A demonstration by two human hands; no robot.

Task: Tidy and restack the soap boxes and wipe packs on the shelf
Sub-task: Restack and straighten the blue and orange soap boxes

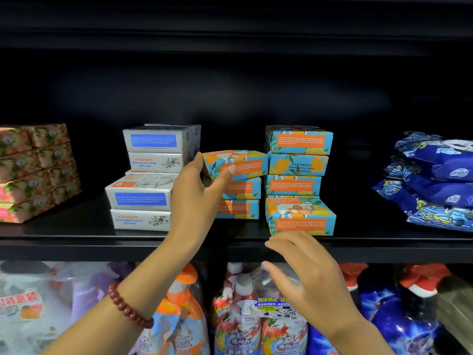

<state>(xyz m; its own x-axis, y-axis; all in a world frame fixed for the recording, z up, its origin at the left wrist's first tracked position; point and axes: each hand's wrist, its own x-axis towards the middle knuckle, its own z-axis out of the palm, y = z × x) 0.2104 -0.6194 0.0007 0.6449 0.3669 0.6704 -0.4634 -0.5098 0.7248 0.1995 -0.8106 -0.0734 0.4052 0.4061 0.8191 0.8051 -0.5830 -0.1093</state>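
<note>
Black shelf (76, 242), wipe packs (435, 180) piled at its right, white soap boxes (143, 196) and orange-blue soap boxes (299, 180) stacked mid-shelf, right hand (307, 275) by the shelf edge, fingers spread, left hand (197, 190) fingers pinching the top box (243, 163) of the middle stack

This is a shop, at the shelves for soap and cleaning goods. A long black metal shelf (128, 242) with a dark back panel carries the same packaged goods many times over. White soap boxes (143, 198) stand in piles, with blue-and-orange soap boxes (298, 165) in two piles just beside them. Pink flowered boxes (30, 175) are stacked at the left and dark blue wipe packs (435, 180) are piled at the right. On the level below, spray bottles (240, 303) stand bundled in clear plastic under a printed label. Blue bottles with red caps (399, 316) stand beside them, and clear bagged goods (38, 303) lie at the left.
</note>
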